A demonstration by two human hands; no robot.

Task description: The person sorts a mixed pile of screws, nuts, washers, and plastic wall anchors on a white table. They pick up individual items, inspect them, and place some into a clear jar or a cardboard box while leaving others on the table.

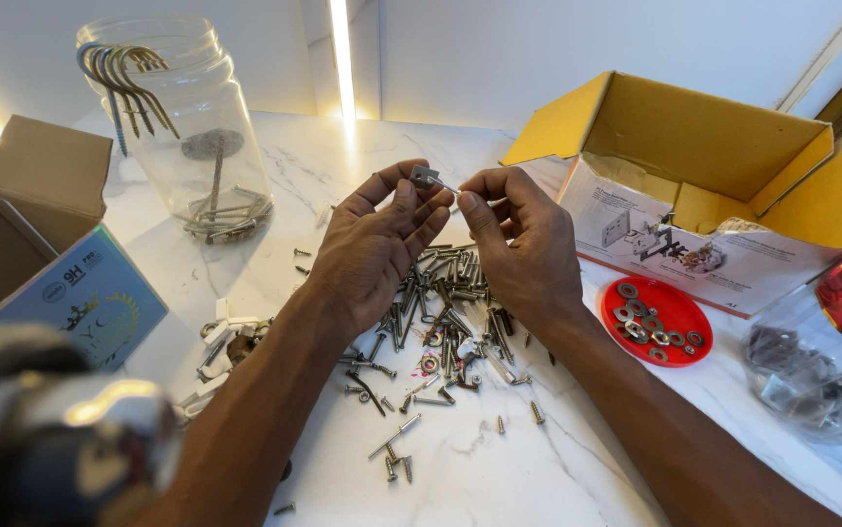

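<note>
A small metal bracket [425,177] is pinched between the fingertips of the left hand [374,244], whose grip is closed on it, above the middle of the white marble desk [499,468]. A thin screw [484,204] is held in the closed grip of the right hand [523,249], its tip brought up against the bracket. Both hands are raised just over a loose heap of screws [440,322] that is spread across the desk.

To the right of the heap, a red lid [657,320] filled with washers is seen, and behind it an open yellow cardboard box [723,156]. A clear plastic bag [811,376] of dark parts is placed at the far right. At the back left, a glass jar [191,127] is stood upright with large hooks hung over its rim. A brown carton [20,205] and a blue packet [84,298] are found at the left edge.
</note>
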